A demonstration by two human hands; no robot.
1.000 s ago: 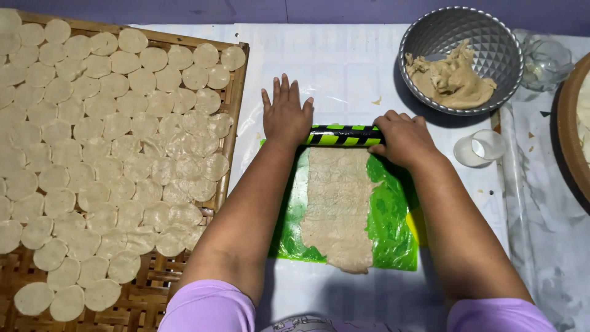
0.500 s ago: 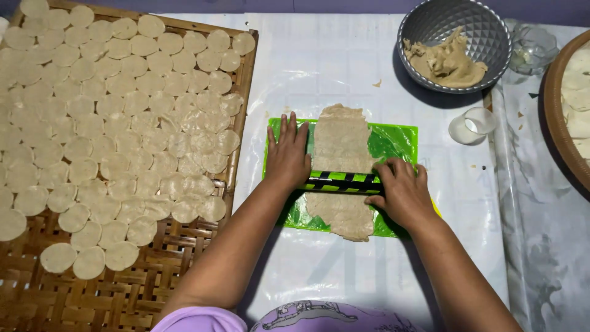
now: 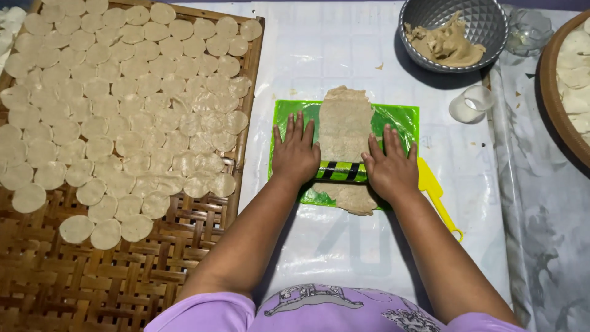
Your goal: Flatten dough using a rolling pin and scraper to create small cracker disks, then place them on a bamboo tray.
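A strip of beige dough lies flattened on a green plastic sheet in the middle of the white work surface. Across its near part rests a green and black striped roller. My left hand presses flat on the roller's left end, fingers spread toward the far side. On the roller's right end my right hand presses in the same way. A little dough pokes out below the roller, near the sheet's front edge.
A woven bamboo tray at left holds several thin round dough discs. A metal bowl with a dough lump stands back right, a small round cutter beside it. A yellow scraper lies right of the sheet. Another tray edge shows far right.
Both hands drew the roller from the far end of the dough strip toward me, to its near end. The camera view shifted closer.
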